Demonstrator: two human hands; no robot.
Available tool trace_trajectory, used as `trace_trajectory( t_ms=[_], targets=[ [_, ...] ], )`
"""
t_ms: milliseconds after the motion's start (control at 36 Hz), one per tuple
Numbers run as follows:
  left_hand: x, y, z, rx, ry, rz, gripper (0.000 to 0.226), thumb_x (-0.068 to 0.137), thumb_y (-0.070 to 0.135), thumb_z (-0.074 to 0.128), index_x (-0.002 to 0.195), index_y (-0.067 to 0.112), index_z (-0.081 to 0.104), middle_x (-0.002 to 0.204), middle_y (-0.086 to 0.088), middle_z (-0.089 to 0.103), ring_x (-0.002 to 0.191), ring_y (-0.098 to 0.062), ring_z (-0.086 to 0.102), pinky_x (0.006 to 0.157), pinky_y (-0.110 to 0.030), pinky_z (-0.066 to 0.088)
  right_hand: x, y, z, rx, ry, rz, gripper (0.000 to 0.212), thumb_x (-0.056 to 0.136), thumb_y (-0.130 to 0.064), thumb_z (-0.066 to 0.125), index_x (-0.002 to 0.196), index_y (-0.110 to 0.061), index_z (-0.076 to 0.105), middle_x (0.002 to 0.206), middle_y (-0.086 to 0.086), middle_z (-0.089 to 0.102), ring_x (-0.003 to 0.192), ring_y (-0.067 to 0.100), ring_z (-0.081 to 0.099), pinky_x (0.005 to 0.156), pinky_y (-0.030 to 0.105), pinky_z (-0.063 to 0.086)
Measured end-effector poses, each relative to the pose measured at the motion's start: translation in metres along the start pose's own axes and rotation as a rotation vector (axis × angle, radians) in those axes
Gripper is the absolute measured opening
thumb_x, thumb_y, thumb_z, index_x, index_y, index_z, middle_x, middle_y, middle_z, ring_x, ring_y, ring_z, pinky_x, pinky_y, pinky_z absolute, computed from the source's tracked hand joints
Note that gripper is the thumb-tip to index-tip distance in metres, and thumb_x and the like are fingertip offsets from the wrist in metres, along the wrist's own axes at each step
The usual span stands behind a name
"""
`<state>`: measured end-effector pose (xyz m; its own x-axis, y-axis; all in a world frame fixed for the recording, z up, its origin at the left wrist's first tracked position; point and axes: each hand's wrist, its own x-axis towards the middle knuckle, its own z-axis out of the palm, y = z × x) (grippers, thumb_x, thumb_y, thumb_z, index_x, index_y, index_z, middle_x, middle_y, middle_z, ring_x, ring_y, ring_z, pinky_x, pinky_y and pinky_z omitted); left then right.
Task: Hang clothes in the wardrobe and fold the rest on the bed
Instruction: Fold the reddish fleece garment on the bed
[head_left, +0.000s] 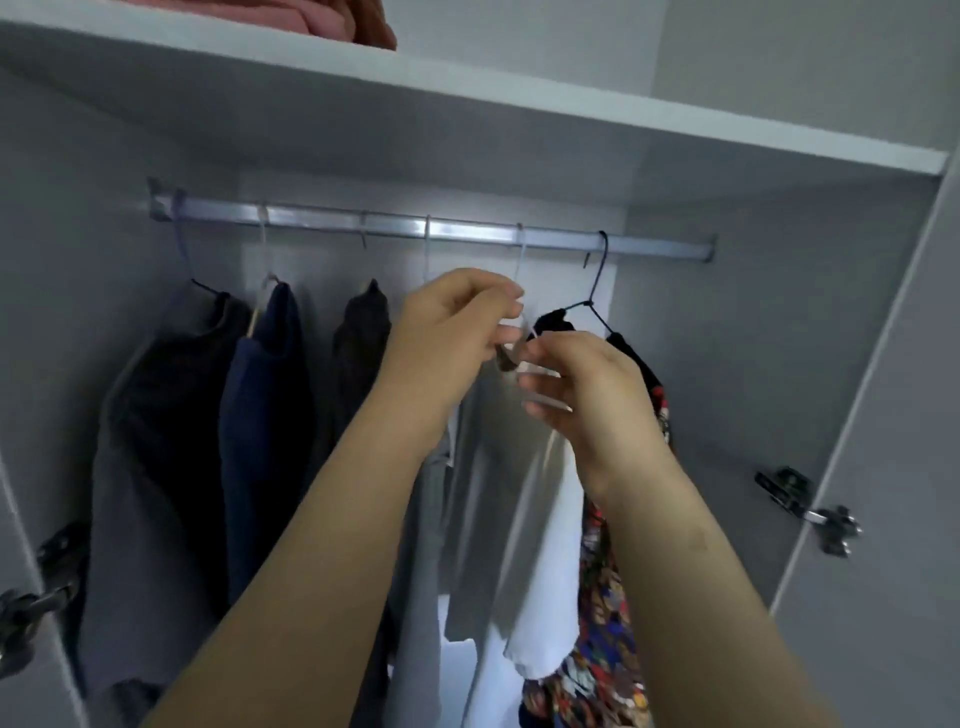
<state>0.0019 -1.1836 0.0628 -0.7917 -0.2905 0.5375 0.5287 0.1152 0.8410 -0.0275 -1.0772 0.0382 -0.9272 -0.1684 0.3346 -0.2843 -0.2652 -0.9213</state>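
I look up into the wardrobe (753, 338), and both hands are raised in the middle, just under the rail (431, 228). The left hand (457, 332) has its fingers curled and pinches the top of the pale grey garment (493, 493). The right hand (587, 400) pinches the same spot from the other side with thumb and finger. The spot is blurry, so I think it is the collar or a little loop, but I am not sure. I think the hands hold it there to set the neck straight on the white hanger (519, 265), so it will not slip off. The hanger's hook sits over the rail, so the garment hangs down right below the hands, between the two wrists. Just to its right hangs a bright patterned garment (608, 649) on a dark hanger (597, 296), close behind the right hand. To the left hang a navy garment (265, 415) and a black garment (156, 415), well apart from the hands.
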Motion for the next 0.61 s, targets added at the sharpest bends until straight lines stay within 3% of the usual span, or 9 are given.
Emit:
trace_trajectory(
  t_ms=[83,278,361,500,611],
  targets=[
    [-0.009,-0.005,0.031,-0.042,-0.091,-0.039,0.017,0.091,0.014,0.054,0.08,0.02,0.065,0.078,0.005,0.067,0.069,-0.005,0.065,0.073,-0.023,0.051,-0.012,-0.003,-0.033,-0.032,0.105,0.015,0.007,0.088,-0.01,0.054,0.086,-0.01,0.061,0.082,0.003,0.062,0.072,0.014,0.057,0.062,0.023,0.044],
    [-0.044,-0.018,0.122,-0.176,-0.303,-0.14,0.02,0.091,0.013,0.054,0.075,0.022,0.062,0.076,0.003,0.066,0.066,-0.008,0.064,0.072,-0.025,0.048,-0.062,-0.018,-0.114,-0.089,0.388,0.013,0.017,0.088,-0.01,0.051,0.073,-0.015,0.057,0.075,0.002,0.058,0.066,0.014,0.053,0.055,0.019,0.041],
    [-0.068,-0.015,0.163,-0.229,-0.43,-0.151,0.021,0.092,0.011,0.054,0.076,0.02,0.063,0.078,0.002,0.066,0.068,-0.008,0.065,0.066,-0.018,0.048,-0.09,-0.026,-0.153,-0.14,0.499,0.028,0.012,0.088,-0.01,0.05,0.08,-0.013,0.058,0.081,0.004,0.061,0.071,0.016,0.054,0.061,0.025,0.04],
    [-0.105,-0.002,0.22,-0.249,-0.589,-0.144,0.021,0.092,0.013,0.053,0.075,0.022,0.063,0.077,0.006,0.066,0.063,-0.003,0.065,0.076,-0.031,0.049,-0.139,-0.05,-0.209,-0.195,0.654,0.058,0.011,0.089,-0.014,0.052,0.083,-0.011,0.061,0.082,0.001,0.065,0.072,0.015,0.059,0.069,0.026,0.045],
    [-0.137,0.01,0.259,-0.244,-0.684,-0.116,0.019,0.091,0.017,0.054,0.076,0.024,0.064,0.074,0.012,0.067,0.066,-0.002,0.066,0.075,-0.028,0.049,-0.175,-0.07,-0.248,-0.208,0.763,0.042,0.013,0.089,-0.016,0.053,0.08,-0.013,0.062,0.083,0.001,0.067,0.072,0.015,0.061,0.07,0.027,0.046]
  ],
)
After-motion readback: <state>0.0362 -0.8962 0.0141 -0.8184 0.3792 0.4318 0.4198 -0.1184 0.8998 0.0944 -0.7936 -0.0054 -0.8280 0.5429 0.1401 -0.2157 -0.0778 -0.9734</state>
